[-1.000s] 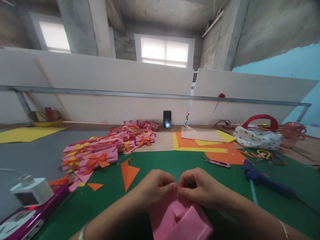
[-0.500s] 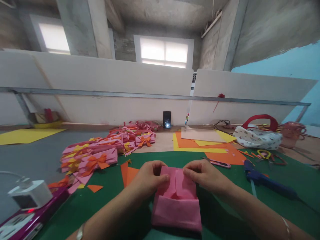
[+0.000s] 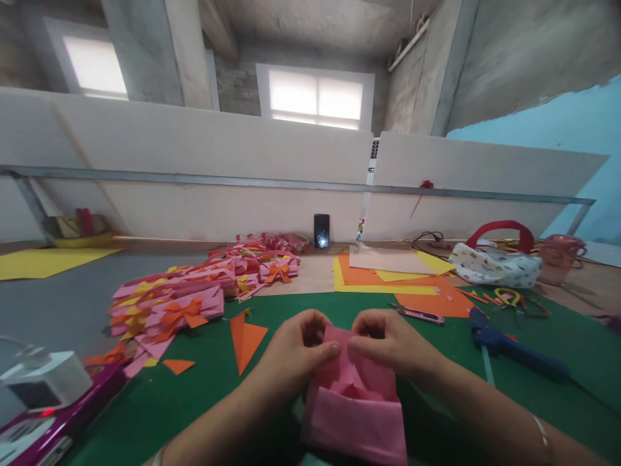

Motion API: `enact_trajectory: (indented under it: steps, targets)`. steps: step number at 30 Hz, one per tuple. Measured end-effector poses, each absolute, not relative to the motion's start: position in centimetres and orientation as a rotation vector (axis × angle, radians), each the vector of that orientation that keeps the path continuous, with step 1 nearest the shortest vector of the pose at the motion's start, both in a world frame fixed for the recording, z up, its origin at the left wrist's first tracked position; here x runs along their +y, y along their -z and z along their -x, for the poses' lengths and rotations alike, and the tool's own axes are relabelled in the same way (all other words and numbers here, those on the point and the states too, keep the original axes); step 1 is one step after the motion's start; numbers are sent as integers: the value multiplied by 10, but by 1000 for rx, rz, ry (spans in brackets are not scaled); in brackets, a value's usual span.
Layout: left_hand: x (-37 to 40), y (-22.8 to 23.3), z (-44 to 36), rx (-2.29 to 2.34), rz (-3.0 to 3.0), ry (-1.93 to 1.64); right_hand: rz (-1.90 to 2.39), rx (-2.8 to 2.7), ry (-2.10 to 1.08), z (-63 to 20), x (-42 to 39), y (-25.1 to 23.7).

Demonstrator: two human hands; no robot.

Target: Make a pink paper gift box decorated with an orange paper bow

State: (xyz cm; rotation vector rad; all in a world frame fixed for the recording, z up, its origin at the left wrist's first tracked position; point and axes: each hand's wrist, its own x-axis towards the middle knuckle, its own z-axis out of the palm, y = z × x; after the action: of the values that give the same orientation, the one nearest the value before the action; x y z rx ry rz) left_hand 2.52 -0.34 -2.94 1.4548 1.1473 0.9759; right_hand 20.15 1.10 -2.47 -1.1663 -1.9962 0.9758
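Note:
A folded pink paper bag [image 3: 356, 421] lies in front of me on the green mat, its near end closed by a folded band and its far end standing up in flaps. My left hand [image 3: 305, 340] pinches the far left flap between thumb and fingers. On the far right flap, my right hand [image 3: 383, 336] has its thumb and fingertips closed on the paper. The two hands are close together at the far edge, and the fingers behind the paper are partly hidden.
Pink paper bags with bows [image 3: 182, 304] are heaped at the left. An orange paper piece [image 3: 247, 340] lies beside my left forearm. To the right are a blue glue gun [image 3: 514, 349], a pink craft knife [image 3: 420, 314] and scissors [image 3: 509, 298]. A purple power strip [image 3: 72, 414] sits front left.
Both hands have drawn closer together at the far edge, bringing the flaps inward. The pink paper bag has shifted slightly right and nearer in view.

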Motion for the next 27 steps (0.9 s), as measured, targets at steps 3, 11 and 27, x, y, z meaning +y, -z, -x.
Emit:
enact_trajectory:
  steps: [3,11,27]
  targets:
    - [0,33,-24,1123,-1386,-1009,1169,-1995,-950,-202,11,23]
    - [-9,35,-35,1234,-1579,-1011,1014,-1982,-1054,-199,11,27]
    - [-4,35,-28,1070,-1377,-710,976,-1892,-1179,-202,15,30]
